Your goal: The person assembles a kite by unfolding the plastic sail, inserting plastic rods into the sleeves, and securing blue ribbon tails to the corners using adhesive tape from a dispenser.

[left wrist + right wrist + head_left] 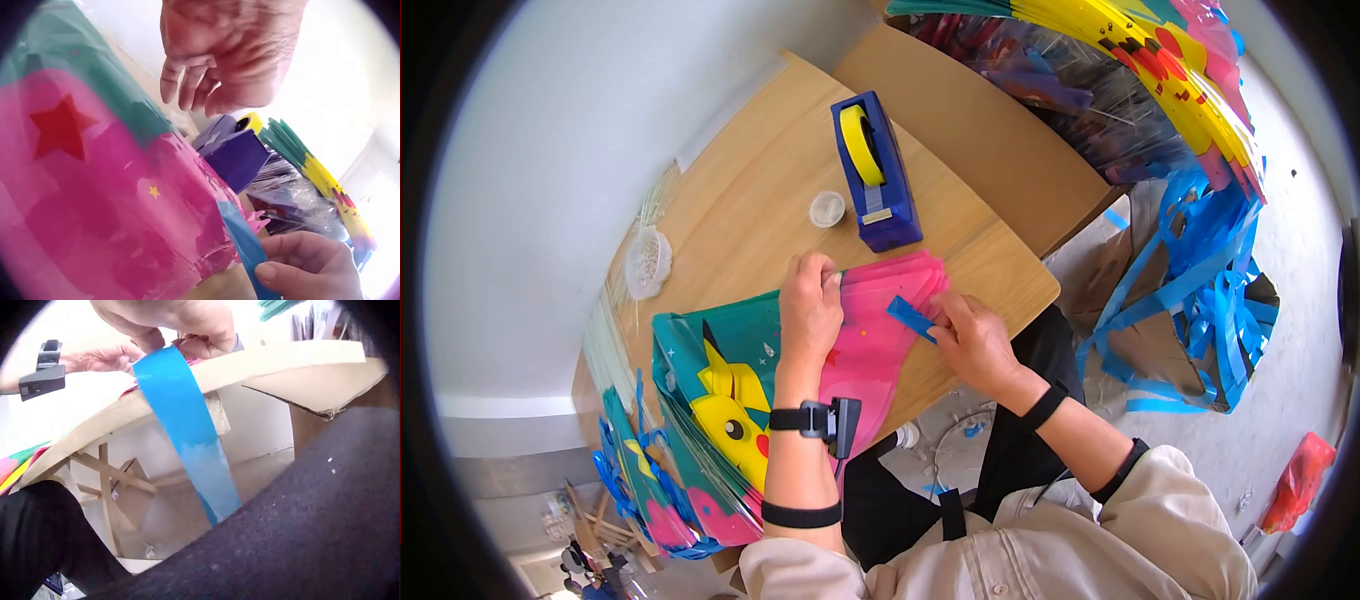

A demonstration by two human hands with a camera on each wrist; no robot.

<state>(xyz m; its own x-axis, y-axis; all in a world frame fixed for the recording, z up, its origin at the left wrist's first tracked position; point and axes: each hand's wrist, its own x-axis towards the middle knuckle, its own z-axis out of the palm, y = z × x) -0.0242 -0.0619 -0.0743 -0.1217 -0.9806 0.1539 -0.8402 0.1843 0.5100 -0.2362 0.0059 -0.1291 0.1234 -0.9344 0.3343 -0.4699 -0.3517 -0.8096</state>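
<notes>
My right hand (980, 345) pinches one end of a short blue plastic strip (911, 319) between thumb and fingers. In the right wrist view, the blue strip (181, 419) hangs down past the table edge. A stack of flat printed plastic pieces (870, 320), pink and green with a yellow cartoon figure, lies across the table's front. Over its upper edge is my left hand (810, 310). The left wrist view shows that left hand (231, 53) with loosely bent fingers and nothing in them, above the pink layers (125, 212).
A blue tape dispenser (890, 210) with yellow tape stands behind the stack, beside a small round tub (827, 209). Further left sits a clear cup (647, 262) of small white bits. Right of the table are a cardboard box (990, 130) and a heap of blue strips (1200, 290).
</notes>
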